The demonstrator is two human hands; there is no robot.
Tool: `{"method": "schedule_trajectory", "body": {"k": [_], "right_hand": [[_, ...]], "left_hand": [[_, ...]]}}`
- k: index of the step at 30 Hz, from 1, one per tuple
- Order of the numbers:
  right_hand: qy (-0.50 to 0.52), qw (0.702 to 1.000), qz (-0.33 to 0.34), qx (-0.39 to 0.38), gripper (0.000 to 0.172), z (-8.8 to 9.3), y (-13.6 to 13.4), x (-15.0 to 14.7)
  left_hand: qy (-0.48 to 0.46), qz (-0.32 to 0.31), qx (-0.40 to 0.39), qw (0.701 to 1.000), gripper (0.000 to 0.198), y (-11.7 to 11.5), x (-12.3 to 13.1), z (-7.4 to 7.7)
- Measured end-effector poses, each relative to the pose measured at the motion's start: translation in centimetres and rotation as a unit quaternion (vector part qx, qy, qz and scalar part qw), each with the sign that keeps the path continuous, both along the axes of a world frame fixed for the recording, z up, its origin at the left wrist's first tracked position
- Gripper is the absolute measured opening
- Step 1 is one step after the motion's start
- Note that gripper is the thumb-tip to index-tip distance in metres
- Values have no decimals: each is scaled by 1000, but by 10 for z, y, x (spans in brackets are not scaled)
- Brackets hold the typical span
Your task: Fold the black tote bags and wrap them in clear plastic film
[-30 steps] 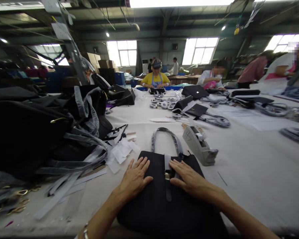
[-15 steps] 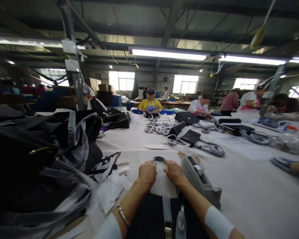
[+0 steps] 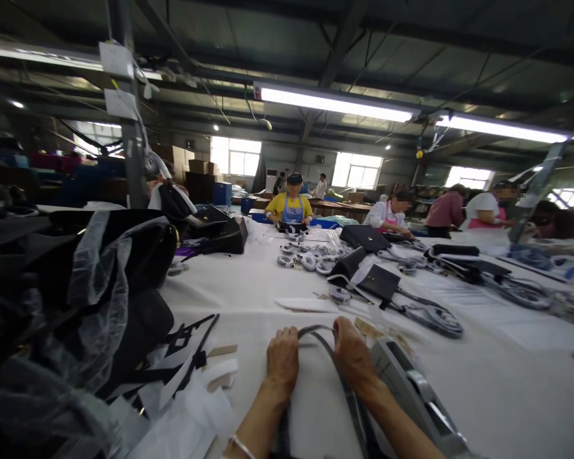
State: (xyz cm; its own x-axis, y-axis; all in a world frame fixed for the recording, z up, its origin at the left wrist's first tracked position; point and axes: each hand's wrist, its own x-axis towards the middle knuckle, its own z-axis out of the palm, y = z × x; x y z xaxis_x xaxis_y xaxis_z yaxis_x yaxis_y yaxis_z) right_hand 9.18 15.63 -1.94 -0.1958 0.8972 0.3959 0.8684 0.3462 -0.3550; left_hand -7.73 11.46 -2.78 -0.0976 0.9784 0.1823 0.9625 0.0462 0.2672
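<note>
At six o'clock in the view, the left hand [image 3: 283,364] and right hand [image 3: 354,352] are both closed around the dark bag handle [image 3: 310,329], one on each side of its arch, fingertips mostly hidden. An uneven pull between them could kink or twist that arch; a swing of the right forearm might knock the grey tape dispenser [image 3: 412,390] just beside it near five o'clock, and dragging the handle toward seven o'clock could snag the white sheet scraps [image 3: 184,421].
</note>
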Motion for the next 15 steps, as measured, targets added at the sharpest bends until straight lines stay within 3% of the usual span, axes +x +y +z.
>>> {"method": "schedule_trajectory", "body": {"k": [7,12,15], "right_hand": [[35,997,32,-65,30,-32,6,0],[48,993,54,-98,28,-22,6,2],[51,993,39,-103,27,-16,-2,-3]], "left_hand": [[-85,-16,0,996,37,2,-11,-11],[-80,-41,-25,996,27,13,-18,2],[-46,-89,-26,995,43,20,-16,14]]}}
